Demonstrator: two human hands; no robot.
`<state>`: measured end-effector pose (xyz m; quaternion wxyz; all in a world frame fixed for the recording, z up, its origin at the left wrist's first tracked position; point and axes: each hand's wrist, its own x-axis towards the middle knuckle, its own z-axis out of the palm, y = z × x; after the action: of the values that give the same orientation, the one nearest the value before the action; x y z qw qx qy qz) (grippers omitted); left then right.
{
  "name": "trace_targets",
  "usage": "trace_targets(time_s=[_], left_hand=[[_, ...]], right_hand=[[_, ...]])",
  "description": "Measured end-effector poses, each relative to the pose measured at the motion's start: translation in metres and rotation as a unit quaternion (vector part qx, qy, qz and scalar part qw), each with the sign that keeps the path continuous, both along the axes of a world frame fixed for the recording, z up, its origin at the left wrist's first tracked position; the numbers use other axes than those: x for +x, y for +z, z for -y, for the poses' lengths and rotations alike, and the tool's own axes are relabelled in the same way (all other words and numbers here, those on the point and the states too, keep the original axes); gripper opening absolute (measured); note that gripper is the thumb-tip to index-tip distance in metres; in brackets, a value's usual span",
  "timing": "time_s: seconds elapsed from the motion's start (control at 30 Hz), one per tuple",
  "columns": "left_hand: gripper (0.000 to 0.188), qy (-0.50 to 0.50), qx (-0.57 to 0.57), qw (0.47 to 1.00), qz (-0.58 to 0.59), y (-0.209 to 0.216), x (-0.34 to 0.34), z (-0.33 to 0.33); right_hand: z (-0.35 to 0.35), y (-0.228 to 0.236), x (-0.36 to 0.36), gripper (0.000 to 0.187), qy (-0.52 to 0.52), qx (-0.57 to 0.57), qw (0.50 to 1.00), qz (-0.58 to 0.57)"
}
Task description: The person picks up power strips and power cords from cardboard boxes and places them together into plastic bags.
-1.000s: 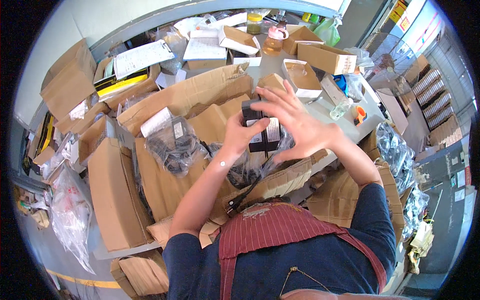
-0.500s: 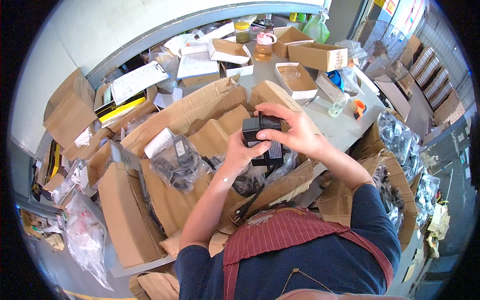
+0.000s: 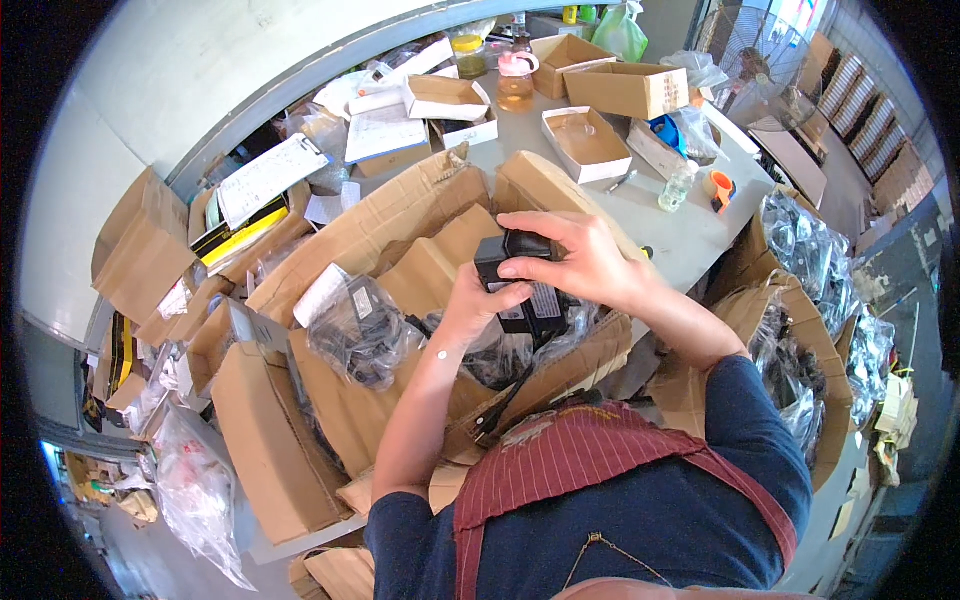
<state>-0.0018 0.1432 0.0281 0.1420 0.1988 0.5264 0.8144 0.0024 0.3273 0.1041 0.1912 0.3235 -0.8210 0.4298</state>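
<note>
A black, boxy power adapter (image 3: 533, 312) with a printed label is held up over the large open cardboard box (image 3: 385, 215). My left hand (image 3: 474, 303) grips its near left side, thumb stretched across the front. From the right, my right hand (image 3: 590, 258) curls over its top with fingers and thumb closed on it. Both hands hide part of its body. Below it, a black cable (image 3: 500, 405) runs down beside the box's near flap. To the left inside the box lies a clear plastic bag (image 3: 362, 330) with dark corded items in it.
Small open cartons (image 3: 588, 143), a pink-lided jug (image 3: 516, 82), a clear bottle (image 3: 678, 187) and an orange tape roll (image 3: 717, 186) stand on the grey table (image 3: 690, 242). A clipboard (image 3: 270, 180) lies at the left. At the right, cartons hold bagged goods (image 3: 790, 370).
The view has shifted slightly, so the surroundings appear displaced. Both hands keep their hold on the adapter, which looks a little more tilted.
</note>
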Motion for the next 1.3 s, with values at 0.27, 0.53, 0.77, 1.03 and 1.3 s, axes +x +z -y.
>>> trace_targets(time_s=[0.27,0.53,0.77,1.03,1.3], left_hand=[[0.041,0.045,-0.009,0.999,-0.009,-0.009,-0.004,-0.001],[0.037,0.061,-0.004,0.998,0.033,-0.012,-0.007,0.002],[0.037,0.057,0.023,0.998,0.019,-0.014,-0.008,0.001],[0.034,0.078,-0.010,0.997,-0.024,-0.008,-0.004,0.000],[0.039,0.131,-0.091,0.985,-0.068,0.011,0.014,-0.008]], right_hand=[[0.006,-0.010,-0.011,0.044,0.030,-0.053,0.998,-0.011],[0.013,-0.015,-0.017,0.041,0.018,-0.040,0.998,-0.055],[0.018,-0.011,-0.018,0.032,0.047,-0.027,0.995,-0.089],[-0.005,0.012,0.029,0.019,0.269,-0.086,0.957,-0.062],[-0.020,-0.060,0.093,0.023,0.172,-0.196,0.851,0.456]])
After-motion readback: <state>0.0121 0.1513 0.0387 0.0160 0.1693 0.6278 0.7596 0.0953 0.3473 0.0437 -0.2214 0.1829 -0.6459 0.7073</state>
